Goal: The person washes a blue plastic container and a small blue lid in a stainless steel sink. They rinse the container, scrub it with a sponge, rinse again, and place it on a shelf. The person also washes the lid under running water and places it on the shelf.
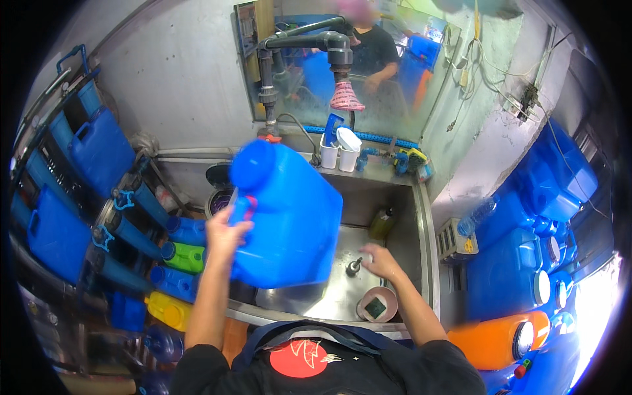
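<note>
My left hand grips the handle of a big blue plastic jug, fingers wrapped round it. The jug hangs tilted over the left part of the steel sink, its blue cap toward the upper left. Over the sink's right side is my right hand, empty, its fingers apart and partly curled. Just left of those fingers a dark drain fitting stands out of the sink floor. A pink bowl with a dark green scrub pad sits below that hand. At the back right corner stands a yellowish bottle.
A grey pipe spout with a pink cloth sleeve hangs above the sink, before a mirror. White holders stand on the back ledge. Blue, green and yellow jugs line the left; blue and orange jugs crowd the right.
</note>
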{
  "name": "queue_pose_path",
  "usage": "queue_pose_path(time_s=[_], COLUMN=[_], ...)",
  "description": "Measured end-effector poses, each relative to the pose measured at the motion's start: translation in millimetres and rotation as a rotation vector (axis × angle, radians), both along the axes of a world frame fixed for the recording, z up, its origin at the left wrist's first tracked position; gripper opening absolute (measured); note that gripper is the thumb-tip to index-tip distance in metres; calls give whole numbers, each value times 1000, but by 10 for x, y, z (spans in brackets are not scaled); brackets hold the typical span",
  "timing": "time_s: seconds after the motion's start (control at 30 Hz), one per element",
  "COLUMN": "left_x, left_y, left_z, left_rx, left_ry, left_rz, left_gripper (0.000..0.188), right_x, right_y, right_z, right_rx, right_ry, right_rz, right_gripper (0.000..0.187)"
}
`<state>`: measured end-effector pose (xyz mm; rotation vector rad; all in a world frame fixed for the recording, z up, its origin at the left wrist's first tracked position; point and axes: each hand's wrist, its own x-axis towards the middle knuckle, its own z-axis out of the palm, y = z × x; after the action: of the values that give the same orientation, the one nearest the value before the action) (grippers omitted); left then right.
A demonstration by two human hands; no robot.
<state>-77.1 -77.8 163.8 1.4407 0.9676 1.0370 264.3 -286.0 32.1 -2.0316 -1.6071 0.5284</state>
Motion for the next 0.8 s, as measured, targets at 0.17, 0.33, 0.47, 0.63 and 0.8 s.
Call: queue_pose_path(time_s=[0.17,0.33,0.47,0.63,0.8], left_x=[931,1301,1293,937,583], left_y=[-191,-355,-290,-338,-394], left_z=[-1040,-1436,-1502,-1556,-1773], left_rx=[-124,102,203,736,851], left_ry=[575,798,904,891,699], left_rz=[40,-69,-259,-367,-177], left_gripper=[66,58,62,59,54], right_x=[174,-192,-465,-438,-444], right_y=[515,1046,1447,1748,1886], right_z=[47,136,196,104,-7], right_rx=[320,348,73,-265,-110], right_ry=[38,-105,-254,-368,-407], right_rz=[-187,-225,-170,-213,-332], right_gripper=[41,52,65,74,79])
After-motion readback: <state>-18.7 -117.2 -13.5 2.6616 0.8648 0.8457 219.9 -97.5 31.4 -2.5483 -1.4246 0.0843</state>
